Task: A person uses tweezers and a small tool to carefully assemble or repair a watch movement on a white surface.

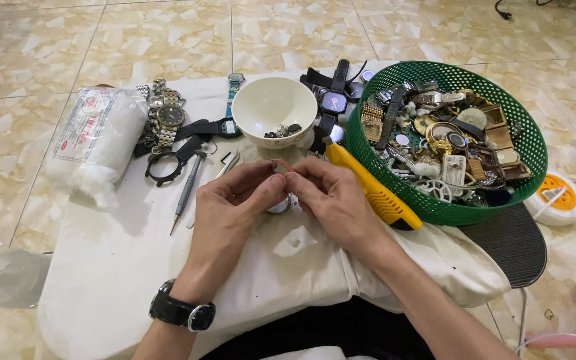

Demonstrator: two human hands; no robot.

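My left hand (pixel 235 200) and my right hand (pixel 331 197) meet over a white cloth (pixel 115 267), fingertips pinched together on a small round metal watch part (pixel 281 202). Most of the part is hidden by my fingers. A black wristwatch (pixel 181 312) sits on my left wrist. Just beyond my hands stands a white bowl (pixel 273 103) with a few small dark pieces inside. A yellow-handled tool (pixel 371 189) lies right of my right hand.
A green plastic basket (pixel 531 157) full of watches and watch parts stands at the right. Several watches (pixel 168 120), a black watch bezel (pixel 168 162), a thin screwdriver (pixel 187 193) and tweezers lie at the left, beside a bag of white cotton (pixel 95 143). An orange-and-white power strip (pixel 558 197) lies on the tiled floor.
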